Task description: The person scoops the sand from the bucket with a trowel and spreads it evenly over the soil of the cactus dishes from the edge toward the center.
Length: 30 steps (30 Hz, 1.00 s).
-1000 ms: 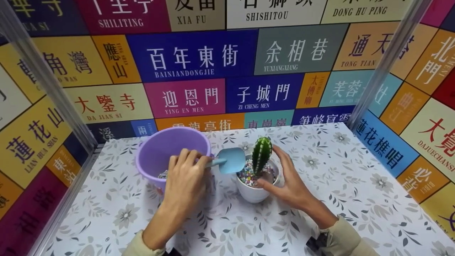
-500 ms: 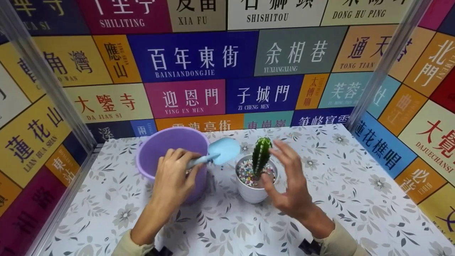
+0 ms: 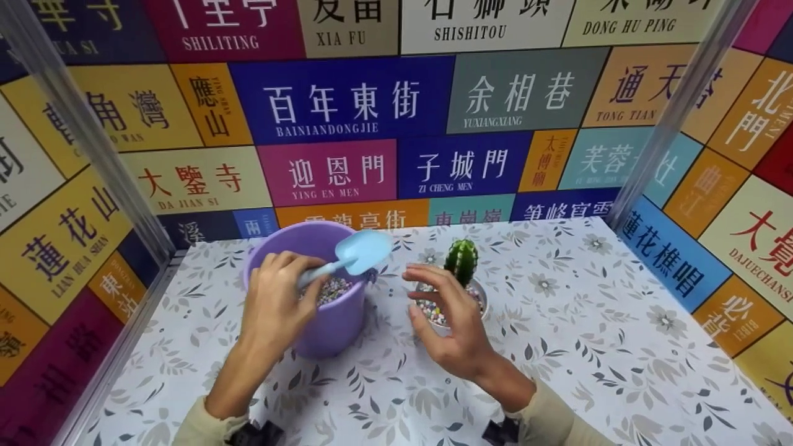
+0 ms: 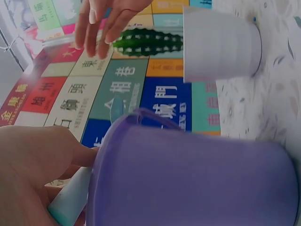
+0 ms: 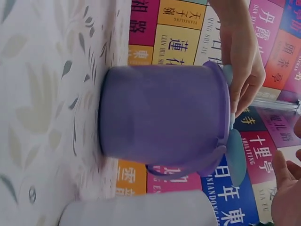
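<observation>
Meanwhile, the left hand (image 3: 272, 297) gripped the light-blue plastic scoop (image 3: 362, 251) over the purple plastic bucket (image 3: 334, 325), best kept level, while the right hand (image 3: 449, 322) hovered open-fingered by the white cactus pot (image 3: 480, 303).

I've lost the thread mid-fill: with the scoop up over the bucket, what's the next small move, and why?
Probably dip the blue scoop into the purple bucket for more pebbles. The left hand holds it above the bucket with nothing visible on the blade, the white pot around the cactus looks only part filled, and the right hand hovers open beside the pot.
</observation>
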Each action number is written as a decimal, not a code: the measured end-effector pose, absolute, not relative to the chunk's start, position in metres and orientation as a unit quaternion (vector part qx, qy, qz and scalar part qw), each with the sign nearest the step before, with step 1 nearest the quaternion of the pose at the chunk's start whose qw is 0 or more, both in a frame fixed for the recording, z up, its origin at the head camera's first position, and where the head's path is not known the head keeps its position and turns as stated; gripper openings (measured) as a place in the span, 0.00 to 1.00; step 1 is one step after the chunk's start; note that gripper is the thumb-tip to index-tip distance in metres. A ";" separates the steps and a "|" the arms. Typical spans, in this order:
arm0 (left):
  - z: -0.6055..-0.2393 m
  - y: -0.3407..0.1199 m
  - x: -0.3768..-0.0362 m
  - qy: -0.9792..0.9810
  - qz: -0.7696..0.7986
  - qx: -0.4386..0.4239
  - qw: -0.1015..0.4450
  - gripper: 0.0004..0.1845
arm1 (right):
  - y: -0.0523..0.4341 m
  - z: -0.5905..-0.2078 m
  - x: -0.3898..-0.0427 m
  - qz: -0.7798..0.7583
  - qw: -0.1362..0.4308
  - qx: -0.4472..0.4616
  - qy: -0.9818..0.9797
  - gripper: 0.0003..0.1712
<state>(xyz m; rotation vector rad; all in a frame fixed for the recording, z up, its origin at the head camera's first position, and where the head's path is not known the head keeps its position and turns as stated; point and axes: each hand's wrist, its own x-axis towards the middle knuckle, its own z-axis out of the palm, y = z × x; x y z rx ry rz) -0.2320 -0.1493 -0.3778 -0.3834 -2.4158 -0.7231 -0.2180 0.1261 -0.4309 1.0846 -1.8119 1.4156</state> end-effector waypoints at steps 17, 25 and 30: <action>-0.384 -0.195 -0.259 -0.920 -0.256 -0.103 0.278 0.10 | 0.078 -0.443 -0.251 0.498 0.107 0.251 -0.823 0.45; -0.384 -0.195 -0.263 -0.932 -0.267 -0.095 0.227 0.12 | 0.056 -0.447 -0.260 0.533 0.101 0.219 -0.811 0.46; -0.379 -0.194 -0.263 -0.950 -0.249 -0.082 0.172 0.11 | 0.044 -0.450 -0.265 0.562 0.120 0.193 -0.796 0.44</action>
